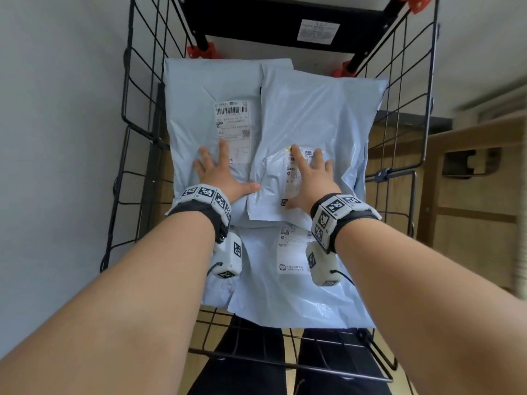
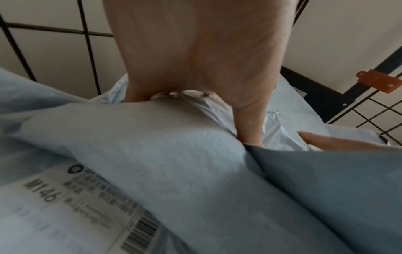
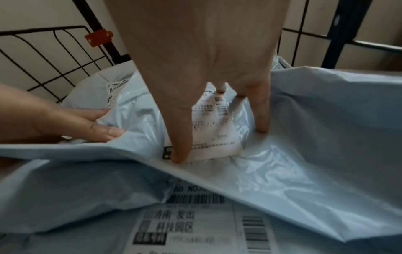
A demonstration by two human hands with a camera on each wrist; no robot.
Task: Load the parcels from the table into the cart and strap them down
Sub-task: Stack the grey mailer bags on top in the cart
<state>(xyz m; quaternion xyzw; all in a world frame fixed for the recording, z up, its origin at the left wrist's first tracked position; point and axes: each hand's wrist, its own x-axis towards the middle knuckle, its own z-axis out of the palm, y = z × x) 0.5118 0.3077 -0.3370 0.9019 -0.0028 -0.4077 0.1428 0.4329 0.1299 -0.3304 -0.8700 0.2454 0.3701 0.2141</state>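
Several light-blue plastic parcels lie stacked in the black wire cart [image 1: 134, 115]. My left hand [image 1: 221, 173] rests flat, fingers spread, on the back-left parcel [image 1: 194, 89], thumb against the edge of the top parcel [image 1: 322, 109]. My right hand [image 1: 309, 173] presses flat on that top parcel, fingers over its white label [image 3: 213, 130]. Another parcel [image 1: 291, 303] lies nearer me under both wrists. From the left wrist view, the left hand [image 2: 195, 51] pushes into the blue plastic [image 2: 174, 154]. The right wrist view has the right hand [image 3: 206, 51] with straight fingers on the label.
Orange clamps [image 1: 202, 51] hold the cart's black back frame, which carries a white sticker [image 1: 318, 31]. Wire side panels rise left and right of the parcels. A wooden cabinet [image 1: 470, 195] stands to the right, a pale wall to the left. My dark trousers [image 1: 242, 366] show below the cart.
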